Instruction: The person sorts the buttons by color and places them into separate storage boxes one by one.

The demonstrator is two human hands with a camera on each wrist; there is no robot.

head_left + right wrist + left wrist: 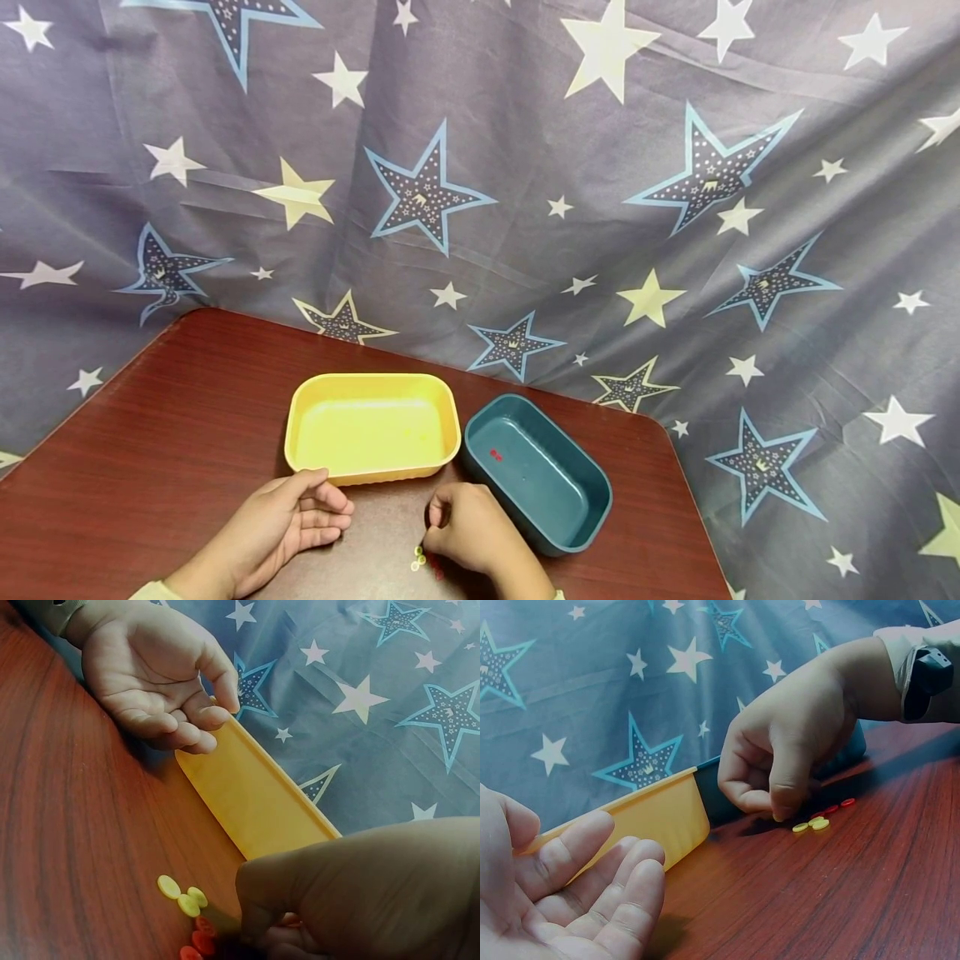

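Note:
Fingers and thumb curled together, my right hand (pixel 476 525) hovers low beside a few small yellow buttons (pixel 189 904) and red buttons (pixel 202 942) on the table. Its thumb and index tips come together near the yellow ones; I cannot tell whether a button is between them. My left hand (pixel 288 521) is palm-inward with loosely bent fingers and holds nothing, close to the front of the yellow bin (pixel 372 477). Faint yellow buttons (pixel 415 434) lie inside that bin. The dark teal bin (pixel 558 546), just beyond my right hand, has red buttons (pixel 496 455) in it.
Both bins stand side by side on a dark red wood-grain table (pixel 187 417), their near corners almost meeting. A grey star-patterned curtain (pixel 525 250) hangs behind the table and along its right side. A dark wrist device (pixel 930 675) sits at the right cuff.

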